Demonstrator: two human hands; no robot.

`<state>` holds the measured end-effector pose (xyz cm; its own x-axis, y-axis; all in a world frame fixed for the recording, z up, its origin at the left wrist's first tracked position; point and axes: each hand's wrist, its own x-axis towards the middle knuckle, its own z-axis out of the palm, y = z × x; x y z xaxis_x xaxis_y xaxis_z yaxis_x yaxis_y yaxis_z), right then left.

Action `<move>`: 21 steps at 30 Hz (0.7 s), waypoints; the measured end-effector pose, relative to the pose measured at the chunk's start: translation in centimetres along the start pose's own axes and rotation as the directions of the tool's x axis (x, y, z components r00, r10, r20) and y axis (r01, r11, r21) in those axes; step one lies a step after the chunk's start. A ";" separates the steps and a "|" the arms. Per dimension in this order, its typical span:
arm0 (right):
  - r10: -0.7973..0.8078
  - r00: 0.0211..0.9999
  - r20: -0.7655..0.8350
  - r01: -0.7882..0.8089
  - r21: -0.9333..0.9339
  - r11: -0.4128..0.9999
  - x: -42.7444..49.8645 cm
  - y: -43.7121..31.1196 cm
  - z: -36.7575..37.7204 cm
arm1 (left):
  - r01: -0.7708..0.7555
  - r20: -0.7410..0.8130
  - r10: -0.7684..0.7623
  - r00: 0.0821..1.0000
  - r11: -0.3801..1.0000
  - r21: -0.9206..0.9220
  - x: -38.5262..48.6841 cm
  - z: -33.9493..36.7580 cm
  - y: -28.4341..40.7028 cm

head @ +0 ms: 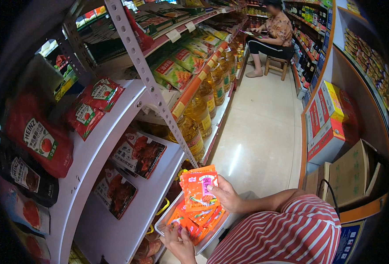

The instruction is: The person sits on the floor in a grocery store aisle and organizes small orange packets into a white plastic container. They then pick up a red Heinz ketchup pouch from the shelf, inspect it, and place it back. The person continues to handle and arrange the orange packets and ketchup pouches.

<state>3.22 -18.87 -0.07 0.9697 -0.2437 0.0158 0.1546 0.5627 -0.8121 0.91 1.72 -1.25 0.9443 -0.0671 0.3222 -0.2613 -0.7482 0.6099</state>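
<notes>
My right hand (229, 195) grips a small stack of orange seasoning sachets (199, 194), its thumb lying across the front one. They bear writing and a food picture. Below the stack is a pale plastic tray (213, 243) with several more orange sachets (188, 224) lying loosely in it. My left hand (178, 243) reaches over the tray's near left corner, fingers touching the sachets there. Whether it pinches one of them cannot be made out. Just left of the tray is a white metal shelf (95, 236) with dark seasoning packets (138, 153) on it.
Heinz ketchup pouches (41, 142) stand on the curved upper shelf (70, 184). A perforated upright post (148, 79) rises beside the tray. Cooking oil bottles (196, 114) line the aisle. Cartons (343, 171) fill the right side. Further along, a person (273, 33) sits on a wooden stool (276, 66).
</notes>
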 end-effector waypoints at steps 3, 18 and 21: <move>-0.017 1.000 -0.007 0.017 0.028 0.999 -0.1 -0.1 0.2 | 0.060 0.051 -0.058 0.997 0.997 -0.043 0.4 -0.3 0.3; 0.066 0.995 0.079 -0.065 -0.022 0.998 0.7 0.1 -1.3 | 0.035 -0.024 -0.037 0.999 0.995 -0.093 0.5 1.6 -0.7; 0.048 0.991 0.125 -0.040 -0.061 0.997 0.8 -0.2 -1.5 | 0.056 0.007 -0.055 0.998 0.996 -0.063 0.7 1.3 -0.1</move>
<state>3.63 -20.41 -0.77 0.9920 -0.1157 0.0499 0.1035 0.5226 -0.8463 1.86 0.86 -2.04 0.9587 -0.0305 0.2827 -0.2204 -0.7077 0.6712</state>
